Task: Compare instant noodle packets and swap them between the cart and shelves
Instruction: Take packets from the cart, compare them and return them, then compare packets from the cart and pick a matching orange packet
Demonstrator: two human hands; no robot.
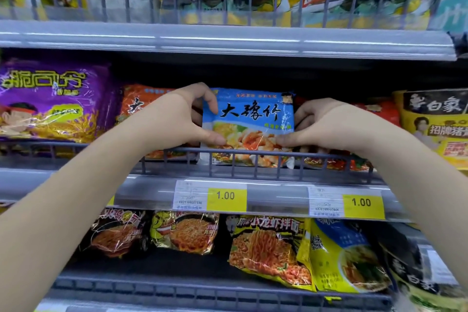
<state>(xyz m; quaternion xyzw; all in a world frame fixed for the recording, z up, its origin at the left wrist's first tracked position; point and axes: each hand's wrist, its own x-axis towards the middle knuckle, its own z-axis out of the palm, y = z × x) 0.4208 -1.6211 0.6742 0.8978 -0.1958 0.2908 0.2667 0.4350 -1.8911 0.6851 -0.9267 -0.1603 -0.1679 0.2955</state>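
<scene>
Left hand (174, 119) and right hand (326, 125) in pinch grips on the blue noodle packet (249, 126)

Blue noodle packet (249, 119): glossy crinkled plastic film. Shelf rail (228, 152): matt grey metal wire. Price tags (210, 196): paper.

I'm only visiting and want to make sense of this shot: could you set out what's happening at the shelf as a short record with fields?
Place: shop shelves stocked with noodle packets
Held item: blue packet, upright, its bottom behind the rail of the middle shelf
Left hand: grips the packet's left edge
Right hand: grips its right edge
Neighbours: purple packet further left, red packet to the right
Price tags: both read 1.00
</scene>
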